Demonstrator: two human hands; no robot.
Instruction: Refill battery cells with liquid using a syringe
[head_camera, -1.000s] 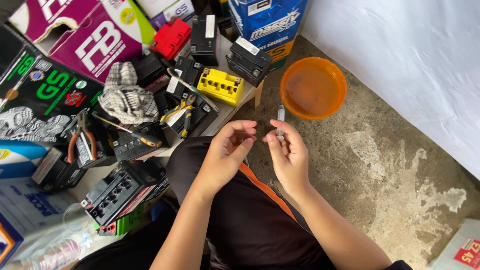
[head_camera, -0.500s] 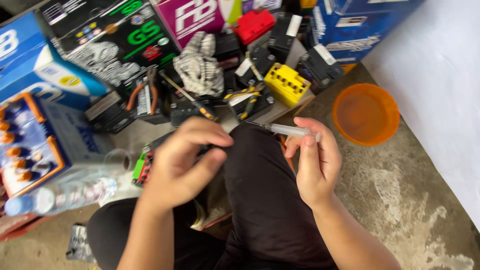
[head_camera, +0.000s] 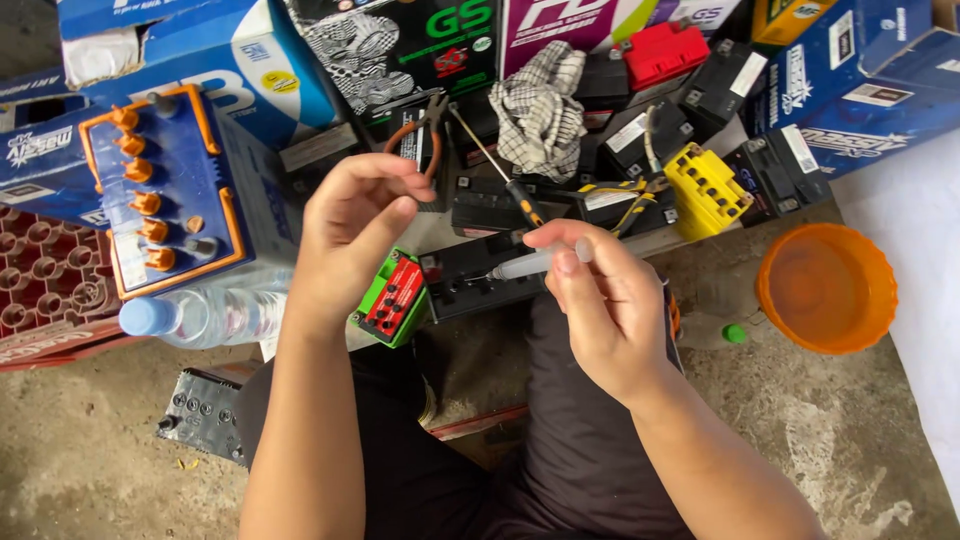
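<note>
My right hand (head_camera: 600, 300) grips a small clear plastic syringe (head_camera: 532, 263) whose tip points left, over a black battery (head_camera: 480, 280) lying in front of my knees. My left hand (head_camera: 355, 225) hovers above and to the left of it, fingers loosely curled with nothing in them. A small green and red battery (head_camera: 392, 297) lies just under the left hand. I sit on the floor in dark trousers.
Several small black batteries, a yellow one (head_camera: 705, 190) and a red one (head_camera: 665, 52) lie behind, with a checked rag (head_camera: 540, 110), pliers (head_camera: 425, 125) and a screwdriver (head_camera: 500, 170). A blue battery with orange caps (head_camera: 165, 190), a water bottle (head_camera: 210, 315), an orange bowl (head_camera: 825, 290) and cardboard boxes surround me.
The view has swung left and down. My hands have spread apart: the left rose toward the left, and the right keeps the syringe, its tip now down at the black battery.
</note>
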